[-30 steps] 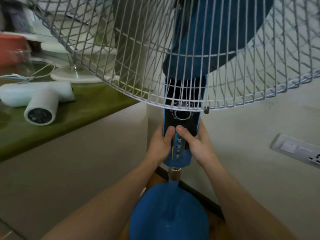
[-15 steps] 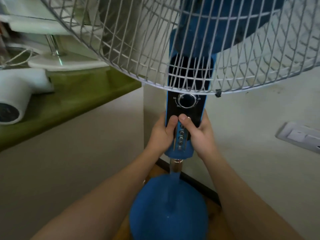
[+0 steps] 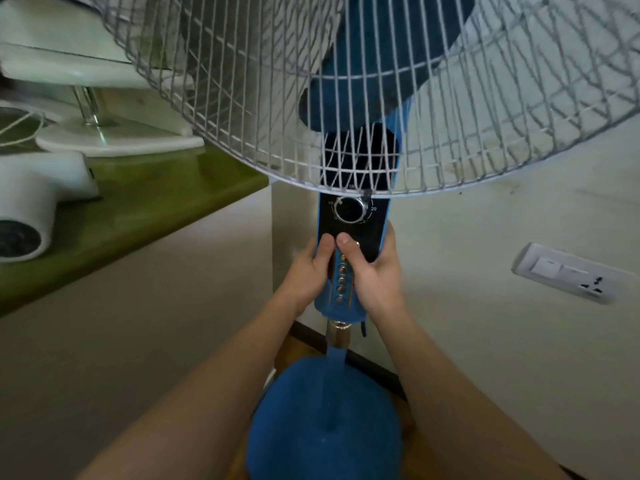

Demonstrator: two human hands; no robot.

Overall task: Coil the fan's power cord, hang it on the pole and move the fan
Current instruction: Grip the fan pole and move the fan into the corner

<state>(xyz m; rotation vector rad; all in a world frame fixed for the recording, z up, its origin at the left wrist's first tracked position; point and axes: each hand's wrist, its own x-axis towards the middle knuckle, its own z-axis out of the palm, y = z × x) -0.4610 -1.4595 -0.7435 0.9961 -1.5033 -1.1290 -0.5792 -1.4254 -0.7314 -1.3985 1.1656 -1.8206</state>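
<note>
Blue fan (image 3: 349, 216) fills the frame's centre, its control column gripped from both sides: left hand (image 3: 308, 268) and right hand (image 3: 375, 271) curl around it, thumbs meeting on the front. Wire grille (image 3: 242, 98) is cut off at the top; the power cord can't be made out.

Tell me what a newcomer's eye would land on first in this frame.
The big wire fan guard fills the top of the view. Below it, the left hand and right hand grip the blue control column from either side, thumbs on its black panel, above the round blue base. A white wall socket sits at right.
</note>
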